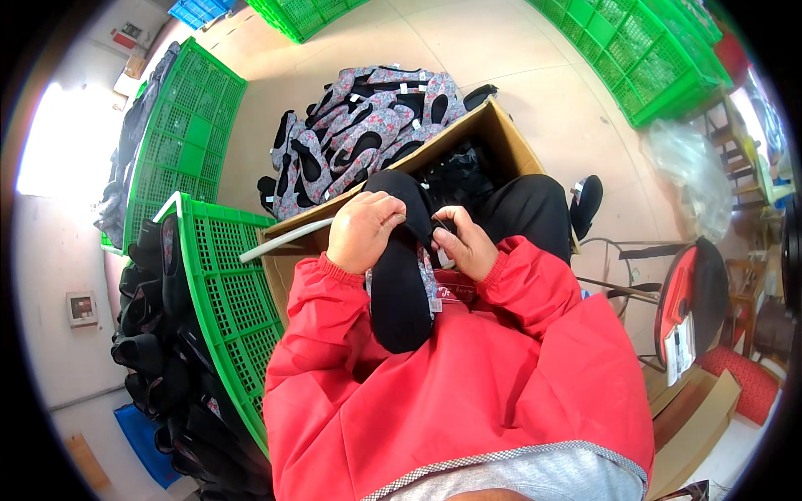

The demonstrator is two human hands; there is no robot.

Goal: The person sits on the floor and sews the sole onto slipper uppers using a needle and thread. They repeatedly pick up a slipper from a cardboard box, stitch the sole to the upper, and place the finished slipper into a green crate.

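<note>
A black slipper [401, 302] with grey floral fabric and a small white tag along its side lies lengthwise over my lap, its sole facing up. My left hand [365, 230] is closed on the slipper's far part, thumb and fingertips pinching the black material. On the other side, my right hand [468, 242] is closed in a pinch close to the slipper's edge. A thin dark strand shows at its fingertips, too fine to name. Beyond my hands, between my knees, an open cardboard box [511, 138] contains black items [462, 173] in dark plastic.
A heap of floral-lined slippers [359, 138] lies on the floor behind the box. Green crates [230, 284] stand at my left, with black slippers [146, 334] beside them. A pale tube [284, 240] crosses the box's left edge. A round-backed chair [693, 292] stands at right.
</note>
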